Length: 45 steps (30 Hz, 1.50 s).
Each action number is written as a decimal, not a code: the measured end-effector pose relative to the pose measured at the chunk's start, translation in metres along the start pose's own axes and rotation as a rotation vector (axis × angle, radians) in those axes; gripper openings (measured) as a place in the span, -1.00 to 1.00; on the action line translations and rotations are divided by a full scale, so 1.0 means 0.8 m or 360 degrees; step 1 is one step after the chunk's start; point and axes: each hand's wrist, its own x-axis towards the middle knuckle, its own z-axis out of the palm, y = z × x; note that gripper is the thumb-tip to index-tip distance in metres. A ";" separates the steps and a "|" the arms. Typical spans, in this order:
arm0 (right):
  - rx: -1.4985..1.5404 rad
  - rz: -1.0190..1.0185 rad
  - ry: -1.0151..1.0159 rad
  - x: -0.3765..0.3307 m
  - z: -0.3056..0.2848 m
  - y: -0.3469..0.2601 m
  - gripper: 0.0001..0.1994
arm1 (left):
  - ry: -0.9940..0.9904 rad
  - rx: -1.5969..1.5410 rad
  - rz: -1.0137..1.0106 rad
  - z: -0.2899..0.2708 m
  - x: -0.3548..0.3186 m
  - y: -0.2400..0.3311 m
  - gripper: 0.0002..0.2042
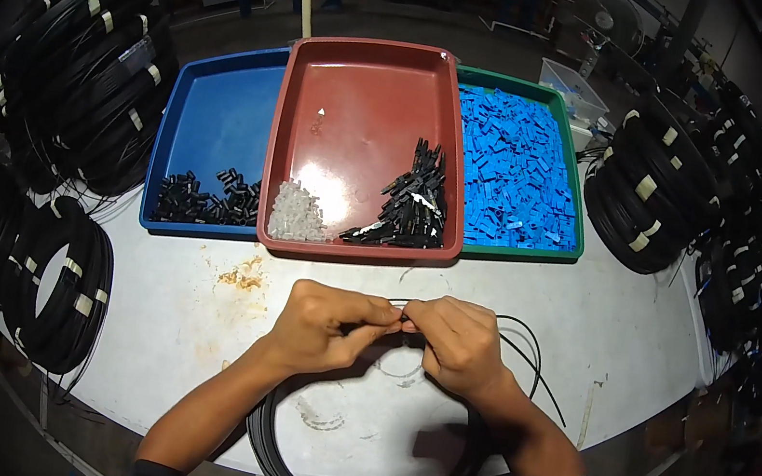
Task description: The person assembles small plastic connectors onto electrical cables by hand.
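Over the middle of the white table, my left hand (325,326) and my right hand (461,345) meet at the fingertips. Both are closed in a pinch on the end of a thin black cable (537,343). A small dark piece shows between the fingertips, but the fingers hide most of it and its kind cannot be told. The cable loops out to the right of my right hand, with a free tail on the table. Below my wrists lies the coil of black cable (278,452), partly hidden by my forearms.
Beyond my hands stand a blue tray (216,98) with short black parts, a red tray (363,89) with clear white pieces and long black parts, and a green tray (576,183) full of blue clips. Taped black cable coils (67,291) stack up left and right (650,193).
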 end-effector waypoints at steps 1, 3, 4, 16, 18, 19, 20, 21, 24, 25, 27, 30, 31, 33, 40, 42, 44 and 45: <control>-0.0001 0.0066 -0.0043 -0.002 -0.003 -0.003 -0.87 | -0.0089 0.0141 0.0131 -0.003 0.000 0.003 -0.82; -0.0006 0.0140 -0.0082 -0.002 -0.008 -0.006 -0.88 | -0.0153 0.0490 0.0512 -0.007 0.006 0.013 -0.83; 0.0357 0.0489 -0.0180 0.000 -0.007 -0.009 -0.90 | -0.0207 0.0848 0.0891 -0.009 0.006 0.016 -0.84; -0.0111 -0.0140 -0.0026 0.006 -0.011 -0.011 -0.79 | 0.0074 -0.0073 -0.0170 0.000 0.001 0.015 -0.81; -0.0112 -0.0073 -0.0065 0.004 -0.014 -0.013 -0.77 | 0.0062 -0.0172 -0.0324 0.004 0.001 0.019 -0.87; -0.0116 -0.0012 -0.0104 0.003 -0.016 -0.014 -0.74 | -0.0069 0.0152 -0.0056 -0.002 -0.002 0.016 -0.88; -0.0120 -0.0001 -0.0099 0.002 -0.015 -0.013 -0.74 | -0.0236 0.0603 0.0372 -0.009 -0.002 0.021 -0.88; 0.0096 0.0163 -0.0067 0.002 -0.011 -0.011 -0.78 | -0.0192 0.0853 0.0715 -0.009 0.001 0.020 -0.87; 0.0396 0.0477 -0.0044 0.008 -0.007 -0.016 -0.84 | -0.0115 0.1127 0.1142 -0.012 0.002 0.015 -0.85; 0.0419 0.0446 -0.0040 0.007 -0.005 -0.013 -0.86 | -0.0121 0.1141 0.1149 -0.014 0.002 0.014 -0.86; 0.0449 0.0405 -0.0039 0.005 -0.001 -0.010 -0.87 | -0.0090 0.1051 0.1052 -0.017 0.005 0.013 -0.87; 0.0229 0.0085 0.0055 0.004 -0.001 -0.006 -0.80 | -0.0107 0.0578 0.0520 -0.013 -0.001 0.011 -0.72; 0.0074 -0.0045 0.0065 0.005 -0.002 -0.006 -0.79 | -0.0059 0.0403 0.0268 -0.012 0.002 0.018 -0.74; -0.0181 -0.0221 0.0014 0.009 -0.010 -0.011 -0.77 | -0.0058 0.0043 -0.0192 -0.008 0.001 0.015 -0.77; -0.0154 -0.0036 -0.0153 0.002 -0.012 -0.012 -0.77 | -0.0017 0.0900 0.0879 -0.006 0.000 0.015 -0.86; 0.0226 0.0151 -0.0054 0.004 -0.006 -0.015 -0.77 | -0.0001 0.0976 0.1023 -0.013 0.003 0.015 -0.84; 0.0259 0.0112 -0.0036 0.005 -0.005 -0.010 -0.77 | -0.0019 0.0713 0.0718 -0.012 0.000 0.013 -0.83; 0.0233 0.0052 0.0047 0.008 -0.005 -0.010 -0.77 | -0.0036 0.0444 0.0417 -0.011 -0.002 0.013 -0.81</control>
